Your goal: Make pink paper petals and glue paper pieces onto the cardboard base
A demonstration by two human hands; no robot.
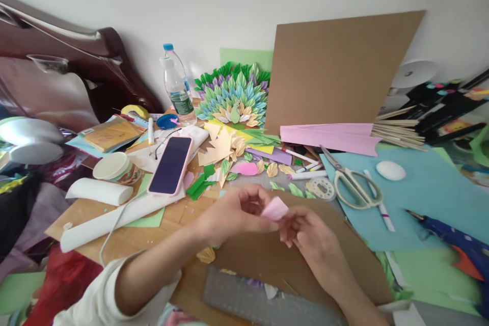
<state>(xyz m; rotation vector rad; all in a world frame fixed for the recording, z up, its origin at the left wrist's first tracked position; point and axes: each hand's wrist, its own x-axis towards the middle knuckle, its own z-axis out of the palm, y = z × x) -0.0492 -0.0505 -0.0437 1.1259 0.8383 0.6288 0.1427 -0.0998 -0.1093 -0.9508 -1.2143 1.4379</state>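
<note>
Between my two hands is a small piece of pink paper [275,209], held above a brown cardboard sheet [263,260]. My left hand [240,211] pinches its left side between thumb and fingers. My right hand [305,232] has its fingertips closed at the paper's right edge. Just beyond my hands lie a bright pink paper oval [245,168], cream pleated paper leaves [272,169] and green paper leaves [295,189]. Farther back leans a peacock made of pleated paper [240,94] in green, blue, purple and cream.
Scissors [357,188] and a blue glue gun [451,232] lie on blue and green paper at right. A phone [170,165] and white paper rolls [114,221] are at left. Behind stand water bottles [181,97] and a large brown board [336,71].
</note>
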